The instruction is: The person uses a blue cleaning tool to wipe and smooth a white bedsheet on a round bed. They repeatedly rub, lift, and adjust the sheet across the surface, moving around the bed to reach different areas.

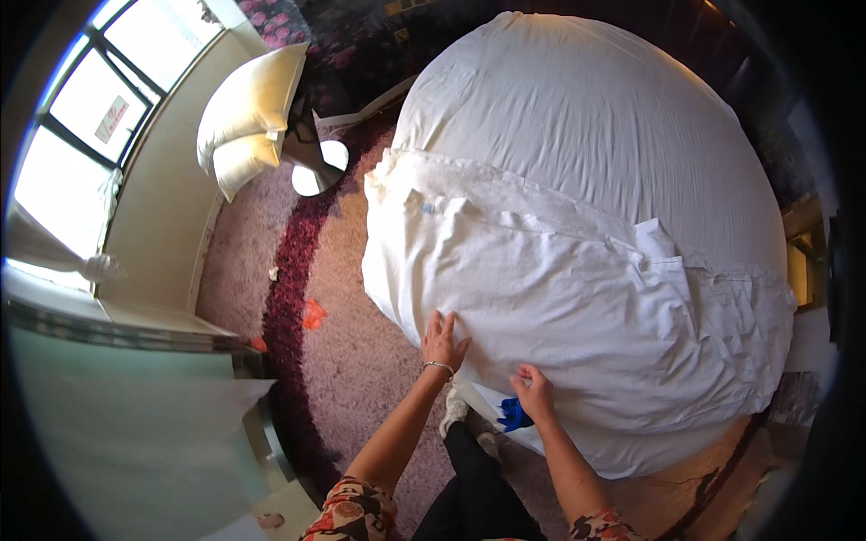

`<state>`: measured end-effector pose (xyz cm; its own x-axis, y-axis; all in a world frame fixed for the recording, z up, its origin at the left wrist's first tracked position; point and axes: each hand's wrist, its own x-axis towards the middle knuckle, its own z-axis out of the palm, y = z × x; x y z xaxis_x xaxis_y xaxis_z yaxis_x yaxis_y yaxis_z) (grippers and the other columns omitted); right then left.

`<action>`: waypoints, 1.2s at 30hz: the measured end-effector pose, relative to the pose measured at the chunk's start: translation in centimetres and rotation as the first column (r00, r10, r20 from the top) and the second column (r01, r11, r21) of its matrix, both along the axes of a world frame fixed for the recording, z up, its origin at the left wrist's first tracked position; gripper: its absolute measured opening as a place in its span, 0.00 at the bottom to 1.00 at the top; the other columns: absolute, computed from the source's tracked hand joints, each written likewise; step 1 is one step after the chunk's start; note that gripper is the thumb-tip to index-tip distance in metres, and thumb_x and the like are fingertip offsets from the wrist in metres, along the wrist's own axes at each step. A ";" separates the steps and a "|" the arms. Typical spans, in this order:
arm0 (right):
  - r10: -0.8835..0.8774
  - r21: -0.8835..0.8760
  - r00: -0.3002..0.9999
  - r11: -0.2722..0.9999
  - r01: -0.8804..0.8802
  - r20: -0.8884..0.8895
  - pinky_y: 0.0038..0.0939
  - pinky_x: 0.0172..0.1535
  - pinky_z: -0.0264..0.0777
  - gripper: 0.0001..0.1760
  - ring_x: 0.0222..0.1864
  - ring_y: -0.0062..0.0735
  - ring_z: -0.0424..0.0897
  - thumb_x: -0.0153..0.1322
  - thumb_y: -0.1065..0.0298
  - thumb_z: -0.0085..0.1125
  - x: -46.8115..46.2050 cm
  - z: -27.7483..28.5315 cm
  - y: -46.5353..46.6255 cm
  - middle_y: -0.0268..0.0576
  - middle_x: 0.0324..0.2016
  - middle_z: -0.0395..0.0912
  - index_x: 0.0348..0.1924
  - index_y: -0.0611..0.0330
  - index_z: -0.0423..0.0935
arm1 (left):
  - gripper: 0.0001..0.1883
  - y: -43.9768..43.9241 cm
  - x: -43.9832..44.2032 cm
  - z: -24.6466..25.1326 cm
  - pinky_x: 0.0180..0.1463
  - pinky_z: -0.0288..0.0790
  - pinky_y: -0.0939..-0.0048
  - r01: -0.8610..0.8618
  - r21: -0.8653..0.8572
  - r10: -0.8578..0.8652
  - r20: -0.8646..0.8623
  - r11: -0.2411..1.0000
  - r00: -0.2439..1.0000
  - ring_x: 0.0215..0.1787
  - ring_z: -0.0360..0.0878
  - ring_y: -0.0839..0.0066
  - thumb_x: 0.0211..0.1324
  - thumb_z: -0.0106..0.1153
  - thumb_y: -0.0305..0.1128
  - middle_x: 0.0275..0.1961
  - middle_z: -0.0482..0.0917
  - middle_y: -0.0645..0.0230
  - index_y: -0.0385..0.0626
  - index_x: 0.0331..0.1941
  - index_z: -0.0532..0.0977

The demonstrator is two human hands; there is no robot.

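Observation:
My left hand [443, 343] rests with fingers apart on the near left edge of a rumpled white bed cover [541, 297]. A thin bracelet circles that wrist. My right hand [534, 392] is over the near side of the same cover, its fingers partly curled. Against this hand and wrist is a crumpled blue piece, apparently cloth [514, 414]; whether the hand grips it cannot be made out. The cover lies bunched over the near part of a large bed, with a wrinkled white fitted sheet [595, 128] visible beyond it.
Two white pillows [250, 101] are stacked by the window wall, beside a small table with a shiny round base [321, 168]. Patterned carpet [365, 351] runs along the bed's left side. A glass-topped piece of furniture [128, 392] stands at lower left. My shoe [454, 409] is close to the bed.

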<state>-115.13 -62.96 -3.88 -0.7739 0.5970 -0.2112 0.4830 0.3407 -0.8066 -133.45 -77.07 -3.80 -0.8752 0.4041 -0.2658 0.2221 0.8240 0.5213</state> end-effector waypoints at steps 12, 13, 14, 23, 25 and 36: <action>0.111 0.243 0.933 0.949 -0.202 0.342 0.49 0.41 0.73 0.23 0.39 0.58 0.78 0.61 0.64 0.57 -12.8 3.0 1.9 0.56 0.47 0.70 0.48 0.62 0.66 | 0.24 0.5 -10.3 -1.3 0.65 0.56 0.55 0.215 0.000 -0.214 -0.086 0.977 0.973 0.63 0.65 0.61 0.47 0.66 0.38 0.59 0.70 0.59 0.52 0.51 0.75; 0.096 0.291 0.945 0.937 -0.191 0.312 0.48 0.40 0.74 0.22 0.38 0.58 0.78 0.61 0.65 0.57 -13.9 2.9 2.6 0.56 0.46 0.70 0.47 0.62 0.67 | 0.22 0.5 -11.3 -0.9 0.64 0.58 0.56 0.223 0.016 -0.221 -0.101 0.975 0.970 0.62 0.67 0.63 0.47 0.66 0.36 0.57 0.73 0.60 0.51 0.49 0.76; 0.082 0.338 0.956 0.924 -0.179 0.281 0.48 0.40 0.74 0.21 0.37 0.58 0.78 0.61 0.66 0.57 -14.9 3.0 3.4 0.56 0.46 0.70 0.46 0.62 0.67 | 0.16 0.8 -12.6 -0.6 0.61 0.61 0.59 0.197 0.062 -0.183 -0.185 0.978 0.965 0.56 0.72 0.65 0.46 0.67 0.33 0.51 0.77 0.62 0.50 0.43 0.78; 0.051 0.431 0.954 0.884 -0.181 0.296 0.47 0.40 0.75 0.28 0.37 0.56 0.79 0.62 0.70 0.54 -27.8 4.2 9.9 0.53 0.56 0.65 0.56 0.59 0.65 | 0.32 4.2 -28.9 0.4 0.66 0.52 0.50 0.328 -0.041 -0.320 -0.363 0.944 0.875 0.68 0.57 0.55 0.46 0.65 0.35 0.66 0.63 0.55 0.52 0.59 0.68; 0.036 0.400 0.919 0.893 -0.206 0.393 0.47 0.42 0.74 0.30 0.39 0.56 0.79 0.62 0.71 0.52 -30.1 3.6 11.0 0.54 0.59 0.63 0.60 0.57 0.63 | 0.34 5.0 -31.4 -0.1 0.66 0.52 0.50 0.365 -0.062 -0.366 -0.302 0.929 0.880 0.68 0.57 0.56 0.45 0.65 0.34 0.64 0.65 0.56 0.51 0.60 0.67; 0.047 0.382 0.811 0.865 -0.325 0.584 0.46 0.34 0.73 0.05 0.31 0.51 0.79 0.64 0.71 0.53 -30.7 2.8 12.0 0.49 0.31 0.76 0.32 0.58 0.76 | 0.05 0.4 -35.3 0.5 0.52 0.62 0.60 0.747 0.157 -0.666 -0.363 0.646 0.652 0.39 0.73 0.65 0.47 0.61 0.33 0.28 0.77 0.69 0.49 0.29 0.77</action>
